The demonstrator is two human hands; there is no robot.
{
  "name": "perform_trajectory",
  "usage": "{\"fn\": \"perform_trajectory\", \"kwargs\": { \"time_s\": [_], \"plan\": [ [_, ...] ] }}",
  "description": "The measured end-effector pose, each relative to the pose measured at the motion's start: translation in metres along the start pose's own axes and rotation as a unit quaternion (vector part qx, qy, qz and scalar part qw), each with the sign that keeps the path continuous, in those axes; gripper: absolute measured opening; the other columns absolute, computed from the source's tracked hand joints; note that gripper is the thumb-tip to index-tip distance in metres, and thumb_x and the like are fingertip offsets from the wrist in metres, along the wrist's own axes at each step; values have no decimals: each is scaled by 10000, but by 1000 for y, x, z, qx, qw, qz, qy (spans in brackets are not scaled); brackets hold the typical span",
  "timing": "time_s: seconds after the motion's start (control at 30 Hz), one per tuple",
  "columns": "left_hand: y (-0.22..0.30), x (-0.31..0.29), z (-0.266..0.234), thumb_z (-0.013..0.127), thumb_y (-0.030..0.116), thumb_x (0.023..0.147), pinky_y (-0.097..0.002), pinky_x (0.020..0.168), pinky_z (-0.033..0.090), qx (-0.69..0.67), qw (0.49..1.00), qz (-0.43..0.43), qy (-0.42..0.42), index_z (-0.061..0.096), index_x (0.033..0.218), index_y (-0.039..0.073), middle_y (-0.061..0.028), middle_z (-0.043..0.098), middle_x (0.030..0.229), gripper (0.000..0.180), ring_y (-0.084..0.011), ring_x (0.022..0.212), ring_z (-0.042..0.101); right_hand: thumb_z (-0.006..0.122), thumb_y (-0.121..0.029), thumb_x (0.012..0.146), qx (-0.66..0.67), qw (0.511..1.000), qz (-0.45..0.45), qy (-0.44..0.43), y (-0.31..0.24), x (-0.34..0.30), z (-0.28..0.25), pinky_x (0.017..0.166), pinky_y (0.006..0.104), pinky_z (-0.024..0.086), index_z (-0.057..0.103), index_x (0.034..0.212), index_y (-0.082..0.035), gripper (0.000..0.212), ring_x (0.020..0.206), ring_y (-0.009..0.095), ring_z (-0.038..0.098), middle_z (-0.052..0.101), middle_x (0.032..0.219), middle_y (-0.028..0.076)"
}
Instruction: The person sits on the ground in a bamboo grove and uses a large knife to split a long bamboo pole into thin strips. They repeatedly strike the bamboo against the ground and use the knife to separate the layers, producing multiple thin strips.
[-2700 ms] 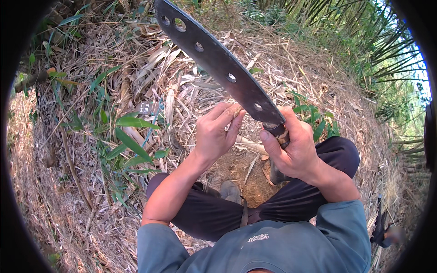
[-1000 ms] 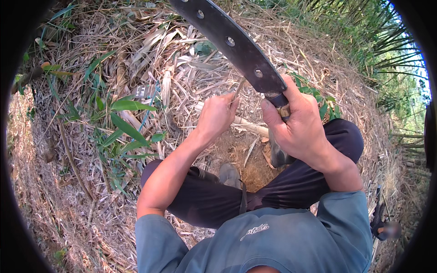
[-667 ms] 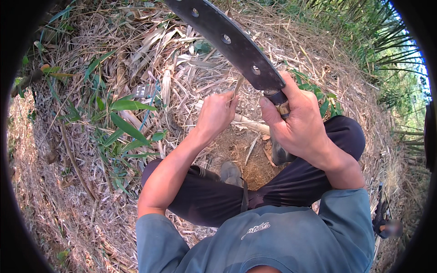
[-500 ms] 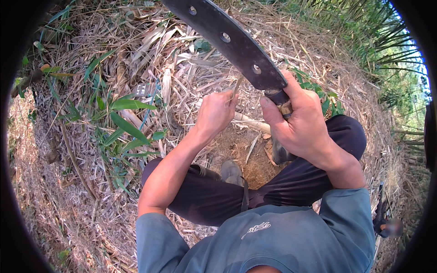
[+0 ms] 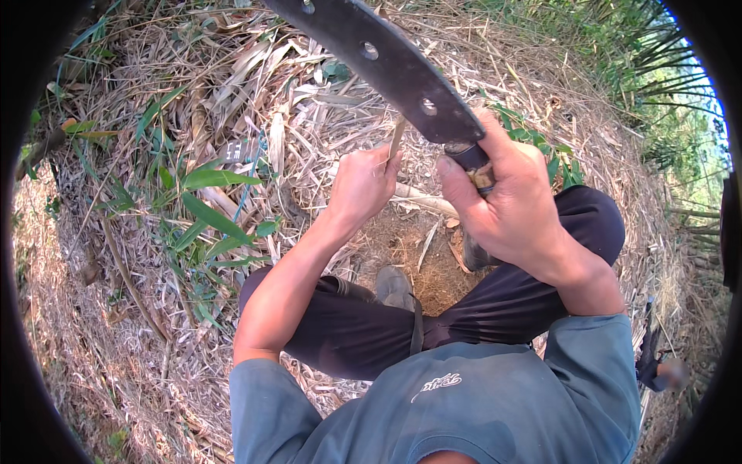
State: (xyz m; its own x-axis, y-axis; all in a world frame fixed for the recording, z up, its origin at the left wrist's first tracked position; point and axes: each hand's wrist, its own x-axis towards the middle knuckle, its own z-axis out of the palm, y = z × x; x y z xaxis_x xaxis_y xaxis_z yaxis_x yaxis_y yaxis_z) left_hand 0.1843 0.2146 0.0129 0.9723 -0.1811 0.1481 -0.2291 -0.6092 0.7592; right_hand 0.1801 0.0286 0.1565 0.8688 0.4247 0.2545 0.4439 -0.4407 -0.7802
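Observation:
A machete with a broad dark blade [image 5: 390,73] is in my right hand [image 5: 506,197], its dark handle [image 5: 471,164] wrapped by my fingers and thumb. Several holes run along the blade, which reaches up and left past the top edge. My left hand [image 5: 365,182] is closed around a thin tan strip of wood or bamboo [image 5: 396,138]. The strip's upper end comes close to the blade's lower edge; whether they touch I cannot tell. The strip's lower part is hidden in my fist.
Dry leaves and stalks [image 5: 301,139] cover the ground. A pale pole [image 5: 425,199] lies in front of my boots [image 5: 394,288]. Green leafy stems [image 5: 212,216] stand at left, near a small dark printed thing [image 5: 238,151]. A dark object [image 5: 657,373] lies at far right.
The machete and both hands have shifted slightly up and to the left, and the blade reaches a little further past the top edge. Both grips are unchanged.

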Motion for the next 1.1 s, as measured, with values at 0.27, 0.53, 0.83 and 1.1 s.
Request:
{"fn": "perform_trajectory", "kwargs": {
  "time_s": [0.27,0.53,0.83,1.1],
  "plan": [
    [1,-4,9,621,142,967,-475,548,515,21,999,-10,-28,666,859,-2,-220,630,641,186,-405,592,651,658,-30,922,-12,1000,20,18,5,-2,2,537,243,444,576,1285,-1,374,565,63,556,608,678,1],
    [8,-10,6,636,123,959,-449,508,502,6,999,24,-25,651,831,-11,-203,613,603,186,-377,535,638,669,-37,918,-48,999,6,-18,-3,-4,-8,585,225,442,595,1267,8,359,629,49,547,626,732,3],
    [2,-2,16,623,143,966,-470,514,494,2,1000,24,-13,643,808,-8,-210,605,600,219,-394,538,628,663,-22,913,-14,1000,7,3,-1,-5,-5,573,234,435,590,1274,11,370,621,49,531,617,728,7],
    [2,0,17,634,151,958,-481,587,515,11,1000,6,-22,668,863,6,-221,652,703,177,-407,637,656,669,-21,900,-12,1000,18,4,5,-7,-7,598,246,447,600,1257,-4,364,594,82,515,602,701,17]
  ]
}}
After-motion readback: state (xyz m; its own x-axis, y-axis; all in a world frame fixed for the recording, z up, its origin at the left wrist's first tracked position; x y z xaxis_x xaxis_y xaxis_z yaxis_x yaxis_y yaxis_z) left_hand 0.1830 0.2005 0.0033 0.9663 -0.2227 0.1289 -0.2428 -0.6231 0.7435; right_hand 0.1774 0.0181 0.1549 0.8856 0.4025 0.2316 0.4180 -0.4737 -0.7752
